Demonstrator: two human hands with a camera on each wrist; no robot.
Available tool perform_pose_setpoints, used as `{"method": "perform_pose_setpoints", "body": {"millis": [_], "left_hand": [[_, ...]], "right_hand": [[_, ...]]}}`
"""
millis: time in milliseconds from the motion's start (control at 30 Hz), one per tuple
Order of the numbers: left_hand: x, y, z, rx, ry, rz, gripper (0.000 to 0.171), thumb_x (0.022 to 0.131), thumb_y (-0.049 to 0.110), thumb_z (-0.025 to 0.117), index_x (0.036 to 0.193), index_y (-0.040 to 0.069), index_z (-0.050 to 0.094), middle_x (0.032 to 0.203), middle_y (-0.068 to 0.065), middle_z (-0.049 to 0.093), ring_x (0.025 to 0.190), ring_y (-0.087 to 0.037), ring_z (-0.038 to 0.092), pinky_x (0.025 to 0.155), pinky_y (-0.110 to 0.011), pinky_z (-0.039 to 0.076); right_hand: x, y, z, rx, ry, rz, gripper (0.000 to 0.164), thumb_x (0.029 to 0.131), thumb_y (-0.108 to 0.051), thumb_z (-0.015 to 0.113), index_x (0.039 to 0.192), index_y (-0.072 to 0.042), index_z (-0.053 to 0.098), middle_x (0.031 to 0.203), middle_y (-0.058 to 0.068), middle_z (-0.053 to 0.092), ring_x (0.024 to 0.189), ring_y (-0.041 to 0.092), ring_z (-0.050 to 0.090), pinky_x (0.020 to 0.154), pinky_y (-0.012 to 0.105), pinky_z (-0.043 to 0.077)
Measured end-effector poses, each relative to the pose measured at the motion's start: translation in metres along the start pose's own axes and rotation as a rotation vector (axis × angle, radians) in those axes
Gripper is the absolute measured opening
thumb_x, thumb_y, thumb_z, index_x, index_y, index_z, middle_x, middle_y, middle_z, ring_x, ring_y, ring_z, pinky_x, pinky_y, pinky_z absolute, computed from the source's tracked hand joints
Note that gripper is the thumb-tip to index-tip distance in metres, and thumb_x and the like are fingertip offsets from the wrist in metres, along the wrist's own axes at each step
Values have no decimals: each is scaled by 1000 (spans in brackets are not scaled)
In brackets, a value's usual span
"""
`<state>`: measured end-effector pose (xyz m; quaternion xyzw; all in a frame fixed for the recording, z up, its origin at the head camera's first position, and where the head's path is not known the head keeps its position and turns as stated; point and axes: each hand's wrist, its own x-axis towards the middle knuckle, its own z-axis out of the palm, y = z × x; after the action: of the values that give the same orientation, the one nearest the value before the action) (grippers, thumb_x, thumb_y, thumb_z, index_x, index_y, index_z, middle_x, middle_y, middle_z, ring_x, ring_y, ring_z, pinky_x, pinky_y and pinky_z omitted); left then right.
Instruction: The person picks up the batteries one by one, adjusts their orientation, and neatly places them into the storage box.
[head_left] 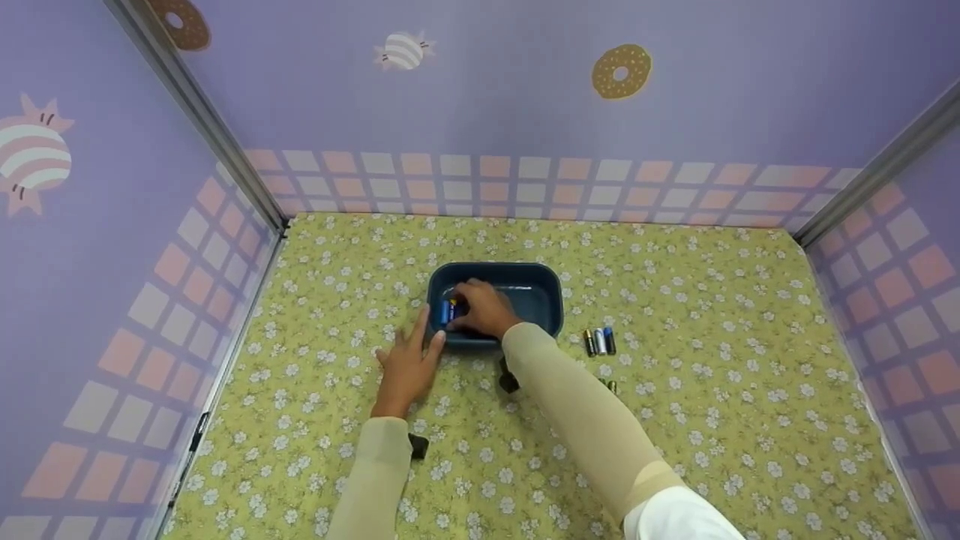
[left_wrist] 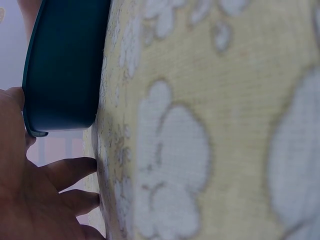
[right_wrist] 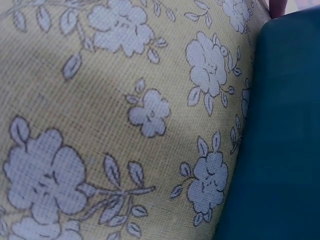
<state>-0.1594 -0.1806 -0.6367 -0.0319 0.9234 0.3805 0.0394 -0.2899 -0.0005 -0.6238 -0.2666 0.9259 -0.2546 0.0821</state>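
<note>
A dark teal plastic bin stands on the flowered cloth. My right hand reaches into its left half, thumb and finger at the two ends of a dark battery with a yellow end, which they pinch. Against that one, on its left, is a blue battery. With spread, fairly straight fingers, my left hand touches the bin's left front corner. In the left wrist view, the left hand's fingers reach down to the cloth beside the bin wall. The right wrist view shows only cloth and the bin's outer wall.
Right of the bin lie several batteries: a black and gold one, a silver one and a blue and black one side by side. Greenish batteries show partly behind the right forearm. Purple patterned walls enclose the table.
</note>
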Motion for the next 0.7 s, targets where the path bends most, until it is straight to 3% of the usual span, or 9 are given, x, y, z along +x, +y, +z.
{"method": "perform_pose_setpoints", "body": {"millis": [200,500,700], "left_hand": [[-1,2,-1,3,1,-5,71,99,77,28,161,52,4,166,-12,32,155,-47,16,114,-79,-9],[1,2,-2,25,10,17,72,101,75,27,163,46,7,161,-14,42,155,-47,17,114,-81,-7],[1,1,-2,10,2,13,72,101,75,28,163,47,6,163,-13,38,155,-47,16,114,-80,-8]], "right_hand": [[0,-1,0,-17,4,0,60,79,-47,87,128,-18,68,118,3,64,107,20,64,93,42,56],[1,-2,0,-30,-21,18,62,80,-49,86,130,-19,67,120,2,63,108,20,63,96,41,55],[1,1,1,-21,-13,17,59,79,-50,87,125,-18,68,116,2,63,105,19,63,94,41,55]]}}
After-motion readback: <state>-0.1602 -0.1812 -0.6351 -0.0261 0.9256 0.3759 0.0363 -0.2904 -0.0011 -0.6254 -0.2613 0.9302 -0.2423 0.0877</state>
